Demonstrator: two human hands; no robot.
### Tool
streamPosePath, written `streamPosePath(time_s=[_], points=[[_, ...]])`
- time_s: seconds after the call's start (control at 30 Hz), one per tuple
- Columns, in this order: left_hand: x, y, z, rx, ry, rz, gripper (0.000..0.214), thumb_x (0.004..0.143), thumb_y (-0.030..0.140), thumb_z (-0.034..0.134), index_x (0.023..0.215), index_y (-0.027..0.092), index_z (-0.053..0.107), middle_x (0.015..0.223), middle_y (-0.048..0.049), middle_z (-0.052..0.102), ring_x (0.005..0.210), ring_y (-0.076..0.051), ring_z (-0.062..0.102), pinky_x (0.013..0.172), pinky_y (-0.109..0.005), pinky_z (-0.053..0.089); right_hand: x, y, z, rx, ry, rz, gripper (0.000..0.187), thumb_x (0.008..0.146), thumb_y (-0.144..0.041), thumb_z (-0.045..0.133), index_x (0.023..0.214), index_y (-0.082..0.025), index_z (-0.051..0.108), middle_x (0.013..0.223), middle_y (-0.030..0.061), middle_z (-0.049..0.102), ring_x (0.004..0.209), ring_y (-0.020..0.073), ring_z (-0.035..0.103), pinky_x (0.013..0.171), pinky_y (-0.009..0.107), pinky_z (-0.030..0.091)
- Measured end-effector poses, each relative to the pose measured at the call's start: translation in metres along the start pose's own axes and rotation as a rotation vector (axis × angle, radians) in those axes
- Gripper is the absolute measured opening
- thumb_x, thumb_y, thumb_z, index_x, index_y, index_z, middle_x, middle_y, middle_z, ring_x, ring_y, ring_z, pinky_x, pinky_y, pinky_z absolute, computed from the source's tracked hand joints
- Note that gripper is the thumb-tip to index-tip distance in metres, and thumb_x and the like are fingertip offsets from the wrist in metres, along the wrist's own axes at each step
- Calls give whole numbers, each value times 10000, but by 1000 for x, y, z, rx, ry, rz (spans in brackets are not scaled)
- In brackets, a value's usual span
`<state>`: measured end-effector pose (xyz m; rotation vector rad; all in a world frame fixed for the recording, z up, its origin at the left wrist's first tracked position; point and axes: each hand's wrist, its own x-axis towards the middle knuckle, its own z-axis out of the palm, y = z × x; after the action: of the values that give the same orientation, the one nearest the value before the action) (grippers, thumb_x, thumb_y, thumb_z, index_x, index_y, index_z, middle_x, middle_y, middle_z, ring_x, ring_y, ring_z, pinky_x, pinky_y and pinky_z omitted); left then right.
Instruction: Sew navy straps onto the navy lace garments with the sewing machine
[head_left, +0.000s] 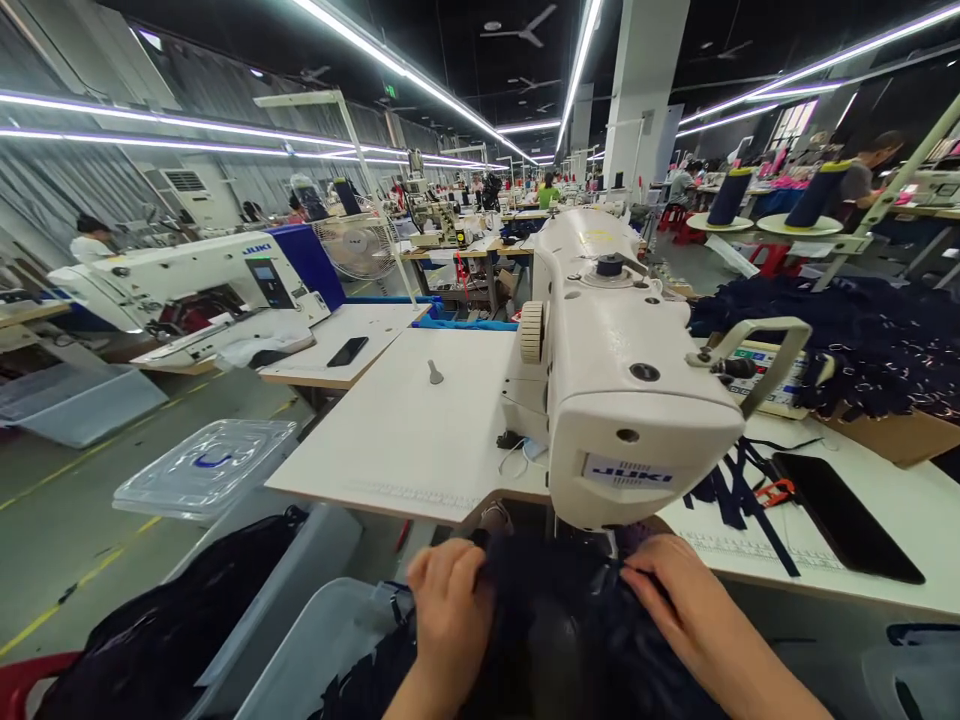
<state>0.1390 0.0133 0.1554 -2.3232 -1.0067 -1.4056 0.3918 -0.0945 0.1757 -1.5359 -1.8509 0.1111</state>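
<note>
A white Juki sewing machine [615, 380] stands on a white table [420, 420] in front of me. Under its head lies dark navy fabric [562, 620], bunched toward my lap. My left hand [450, 610] presses on the fabric's left side, fingers curled over a fold. My right hand [675, 595] rests flat on the fabric's right side, fingertips close to the needle area, which the machine head hides.
A black phone [844, 515], orange snips [776, 490] and navy strips [739, 495] lie on the table at right. A heap of dark pieces [862, 340] sits behind them. Clear plastic bins [206, 465] with dark fabric stand at left. Other machines and workers fill the hall.
</note>
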Motion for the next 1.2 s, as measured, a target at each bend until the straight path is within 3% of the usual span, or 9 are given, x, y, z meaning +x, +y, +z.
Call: streamPosePath(time_s=[0.1,0.17,0.3,0.4,0.63,0.77,0.87,1.0,1.2], points=[[5,-18,-8,122,-11,-21,155,875,65,487,898,189,576,821,-35,637,784,-185,593,824,-374,392,13,1,22,-329,205,-194,229,962,-155,456,757,-212,541,658,16,599,605,188,555,681,350,434],[6,-12,-7,140,-62,52,196,895,60,454,986,154,599,954,-87,659,914,-214,610,872,-383,416,16,1,25,-434,217,-201,260,970,-137,437,740,-209,533,663,28,605,631,202,561,738,383,423],[7,29,1,32,-210,469,356,964,90,388,1231,213,588,1346,-28,564,1222,-156,519,1045,-297,380,19,-1,20,-290,129,-109,258,1001,-214,413,767,-204,519,676,24,600,648,196,578,741,366,426],[6,53,7,9,-347,685,317,990,205,445,1268,226,596,1447,-18,486,1317,-169,436,1105,-316,315,21,-3,21,-225,132,-30,272,1009,-237,374,777,-206,514,683,30,616,655,201,594,696,346,434],[5,66,11,2,-349,525,283,983,171,436,1178,177,642,1349,-75,572,1246,-194,499,963,-327,346,16,0,27,-299,156,12,261,1002,-319,427,786,-210,524,690,40,617,686,238,600,769,415,424],[6,63,6,-50,-434,478,356,1007,160,361,1287,169,581,1369,-57,564,1288,-177,451,966,-315,308,13,11,22,198,-59,321,241,989,-438,415,872,-239,483,796,24,622,764,214,611,690,331,465],[8,60,3,-66,-455,458,359,1013,163,352,1291,170,580,1366,-44,569,1316,-169,415,976,-313,285,14,16,21,430,-101,440,237,994,-445,355,898,-249,447,761,-14,572,718,177,586,660,291,468],[10,58,2,-74,-450,424,379,1024,176,311,1284,157,586,1333,-41,593,1298,-166,428,980,-316,272,19,19,23,295,-45,456,249,961,-464,383,831,-255,426,678,-36,474,651,183,501,621,306,433],[5,53,8,-45,-465,406,371,1011,170,360,1327,147,553,1362,-42,571,1319,-176,409,1018,-320,242,24,20,28,160,2,435,241,911,-446,408,773,-253,455,739,45,560,795,264,528,697,383,431]])
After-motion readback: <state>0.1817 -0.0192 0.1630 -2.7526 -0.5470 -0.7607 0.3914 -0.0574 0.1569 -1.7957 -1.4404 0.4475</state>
